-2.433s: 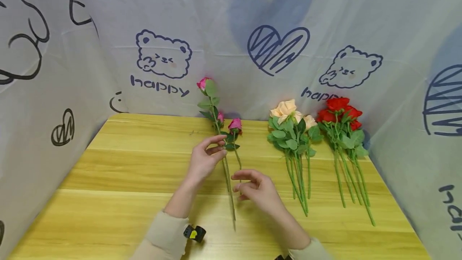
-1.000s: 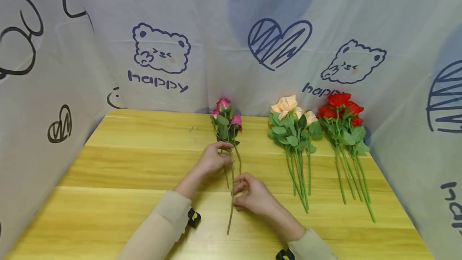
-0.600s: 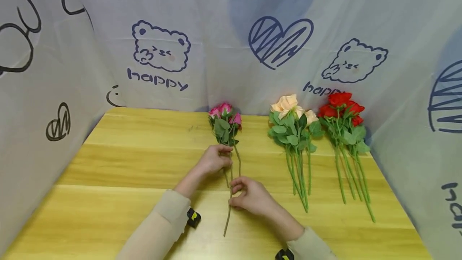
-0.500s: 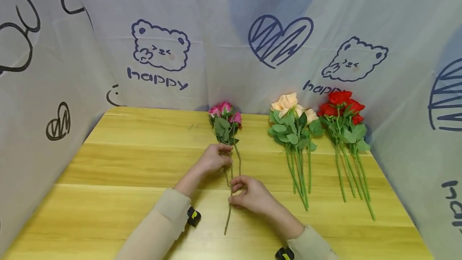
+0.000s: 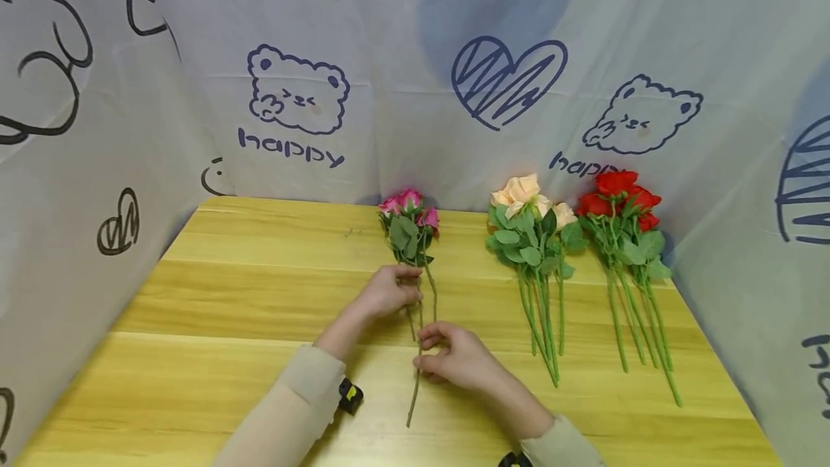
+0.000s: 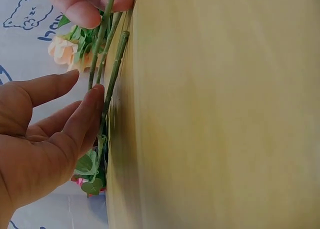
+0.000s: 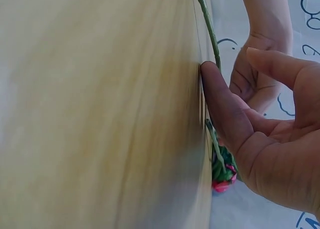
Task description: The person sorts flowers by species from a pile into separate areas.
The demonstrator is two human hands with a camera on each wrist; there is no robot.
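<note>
Several pink roses (image 5: 410, 200) with dark green leaves lie together at the table's back, blooms away from me. One long stem (image 5: 413, 402) extends nearest me, beyond the others. My left hand (image 5: 387, 290) is over the stems just below the leaves; in the left wrist view its fingers (image 6: 95, 96) reach a stem while the thumb stands apart. Lower down, my right hand (image 5: 457, 355) is at the long stem. The right wrist view shows its fingertips (image 7: 210, 71) beside the stem, with the thumb spread away. Neither hand plainly pinches anything.
Right of the pink roses lie cream roses (image 5: 521, 189) with green stems, then red roses (image 5: 616, 182), their leaves nearly touching. A patterned cloth (image 5: 402, 92) hangs behind and along both sides of the wooden table (image 5: 227, 294).
The long-stemmed pink rose, raised earlier with its bloom against the cloth, has come down beside the other pink roses. Over the last half second the hands and roses barely move.
</note>
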